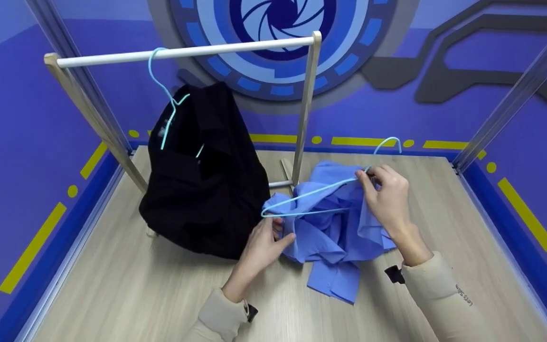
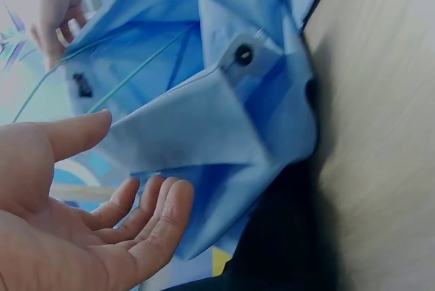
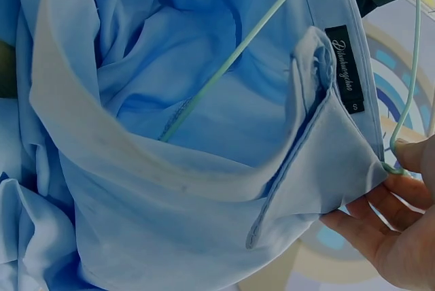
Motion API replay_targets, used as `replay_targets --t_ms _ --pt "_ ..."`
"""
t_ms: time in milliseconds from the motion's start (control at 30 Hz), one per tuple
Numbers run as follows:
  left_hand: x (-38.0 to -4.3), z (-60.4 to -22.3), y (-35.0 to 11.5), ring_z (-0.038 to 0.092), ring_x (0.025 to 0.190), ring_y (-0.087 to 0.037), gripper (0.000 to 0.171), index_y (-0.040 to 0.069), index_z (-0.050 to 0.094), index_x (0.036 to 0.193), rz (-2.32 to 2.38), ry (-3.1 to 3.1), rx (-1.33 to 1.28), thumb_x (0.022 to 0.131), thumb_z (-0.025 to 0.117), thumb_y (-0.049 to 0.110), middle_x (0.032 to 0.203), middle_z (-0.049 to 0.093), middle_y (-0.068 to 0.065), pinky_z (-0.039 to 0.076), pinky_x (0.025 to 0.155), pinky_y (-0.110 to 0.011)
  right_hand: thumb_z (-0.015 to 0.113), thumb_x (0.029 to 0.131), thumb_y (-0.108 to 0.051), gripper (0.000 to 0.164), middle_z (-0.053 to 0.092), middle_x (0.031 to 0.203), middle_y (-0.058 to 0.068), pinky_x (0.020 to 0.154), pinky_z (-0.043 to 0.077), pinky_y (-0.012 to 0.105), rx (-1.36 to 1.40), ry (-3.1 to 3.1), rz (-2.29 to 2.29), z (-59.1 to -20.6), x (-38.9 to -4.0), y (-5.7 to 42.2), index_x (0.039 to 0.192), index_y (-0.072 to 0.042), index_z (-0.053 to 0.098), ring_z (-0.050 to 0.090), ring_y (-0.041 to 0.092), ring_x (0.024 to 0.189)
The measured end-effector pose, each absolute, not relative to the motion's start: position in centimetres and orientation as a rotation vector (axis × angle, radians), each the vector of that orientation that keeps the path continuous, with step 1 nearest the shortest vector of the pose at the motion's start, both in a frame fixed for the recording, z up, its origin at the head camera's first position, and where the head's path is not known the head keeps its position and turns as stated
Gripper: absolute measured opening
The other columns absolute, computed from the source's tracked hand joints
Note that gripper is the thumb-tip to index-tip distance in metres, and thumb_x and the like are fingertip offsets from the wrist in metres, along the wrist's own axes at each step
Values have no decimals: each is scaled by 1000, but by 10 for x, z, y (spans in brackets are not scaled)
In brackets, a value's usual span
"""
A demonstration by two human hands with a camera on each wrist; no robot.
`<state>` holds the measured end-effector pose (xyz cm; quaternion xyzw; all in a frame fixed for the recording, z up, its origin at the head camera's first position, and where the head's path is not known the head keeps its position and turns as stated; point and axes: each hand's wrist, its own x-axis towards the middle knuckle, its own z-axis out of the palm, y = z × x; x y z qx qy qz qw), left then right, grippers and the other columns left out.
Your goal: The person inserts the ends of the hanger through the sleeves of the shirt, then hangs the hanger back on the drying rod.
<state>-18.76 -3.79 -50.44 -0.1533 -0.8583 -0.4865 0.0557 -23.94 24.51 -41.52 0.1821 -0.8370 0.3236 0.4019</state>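
Observation:
A blue shirt (image 1: 325, 242) with a buttoned placket lies crumpled on the wooden table top. One arm of a light-blue wire clothes hanger (image 1: 321, 189) stretches over its collar opening, while the lower wire runs into the shirt. My right hand (image 1: 390, 199) pinches the hanger just below its hook, fingers touching the collar edge beside a dark label (image 3: 344, 70) in the right wrist view. At the hanger's left end is my left hand (image 1: 266, 242), its fingers loosely bent. In the left wrist view, that left hand (image 2: 64, 233) has thumb and fingers apart by the collar.
Left of the shirt stands a wooden rack with a white rail (image 1: 235, 47). A black garment (image 1: 207, 204) hangs from it on another light-blue hanger (image 1: 156, 78), its lower part close to my left hand. Blue printed walls (image 1: 515, 123) enclose the table (image 1: 126, 289).

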Motion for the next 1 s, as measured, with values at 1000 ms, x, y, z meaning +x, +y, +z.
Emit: replay_targets --t_ms 1000 --pt "-199 -519 -17 69 82 -22 15 2 67 100 -1247 -2619 -405 89 76 7 90 71 -7 56 73 -39 76 94 -8 20 64 76 11 70 56 28 417 -2145 855 -407 -231 243 79 1 68 67 23 72"
